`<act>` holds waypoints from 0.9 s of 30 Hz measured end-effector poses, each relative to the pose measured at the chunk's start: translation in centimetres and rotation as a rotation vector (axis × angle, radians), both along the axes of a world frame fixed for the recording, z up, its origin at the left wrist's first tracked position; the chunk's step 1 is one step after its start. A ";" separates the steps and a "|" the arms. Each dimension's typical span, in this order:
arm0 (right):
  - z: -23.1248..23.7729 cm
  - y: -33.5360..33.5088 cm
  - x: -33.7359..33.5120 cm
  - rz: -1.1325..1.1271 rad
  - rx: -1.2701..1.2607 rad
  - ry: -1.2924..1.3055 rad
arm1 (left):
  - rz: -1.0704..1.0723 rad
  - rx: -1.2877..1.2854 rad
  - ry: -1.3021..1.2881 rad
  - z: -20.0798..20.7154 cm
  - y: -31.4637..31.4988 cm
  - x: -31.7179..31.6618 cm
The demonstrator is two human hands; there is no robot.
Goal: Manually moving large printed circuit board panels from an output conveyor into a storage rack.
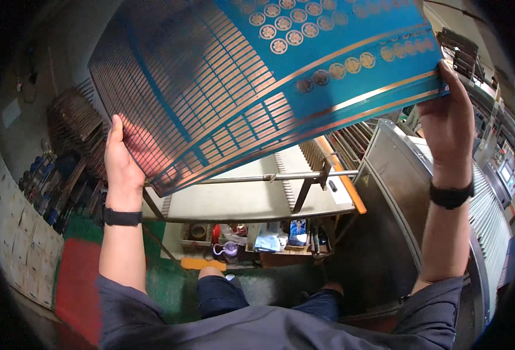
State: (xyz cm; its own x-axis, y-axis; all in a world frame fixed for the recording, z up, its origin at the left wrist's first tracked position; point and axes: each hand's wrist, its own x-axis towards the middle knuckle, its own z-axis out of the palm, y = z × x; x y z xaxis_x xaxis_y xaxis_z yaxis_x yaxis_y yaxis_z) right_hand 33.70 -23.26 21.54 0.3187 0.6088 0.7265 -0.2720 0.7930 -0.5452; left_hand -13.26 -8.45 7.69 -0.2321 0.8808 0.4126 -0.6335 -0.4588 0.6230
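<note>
A large thin panel (281, 81), coated blue with copper-coloured grids and rows of round copper patterns, is held up in front of me, tilted with its right side higher. My left hand (123, 157) grips its lower left corner, thumb at the edge and fingers partly behind the panel. At the right edge, my right hand (451, 119) holds the lower right corner, its fingers mostly hidden behind. Both wrists wear dark bands. The panel hides part of the white-topped bench (234, 201) below it.
A metal bar (240, 178) and toothed rack strips (313, 157) lie across the bench. On the shelf below stand a purple cup (228, 249) and packets. A metal machine (395, 181) stands to the right, with rollers beside it. Stacked racks (76, 125) stand left.
</note>
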 end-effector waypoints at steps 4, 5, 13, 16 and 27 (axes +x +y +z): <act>-4.2 1.6 0.1 0.340 0.271 -0.019 | -0.012 0.031 -0.072 0.0 -0.6 3.5; -4.9 0.6 -4.0 0.323 0.173 0.133 | -0.032 0.039 -0.085 -0.2 -0.9 4.3; -8.2 1.5 -8.0 0.307 0.047 0.420 | 0.025 0.034 -0.002 0.4 -2.0 9.2; -6.5 0.2 -4.4 0.229 0.102 0.325 | -0.062 -0.005 0.029 1.3 -1.3 8.1; -7.0 -5.5 11.3 -0.320 0.129 0.541 | -0.135 0.230 0.126 0.9 2.6 -5.0</act>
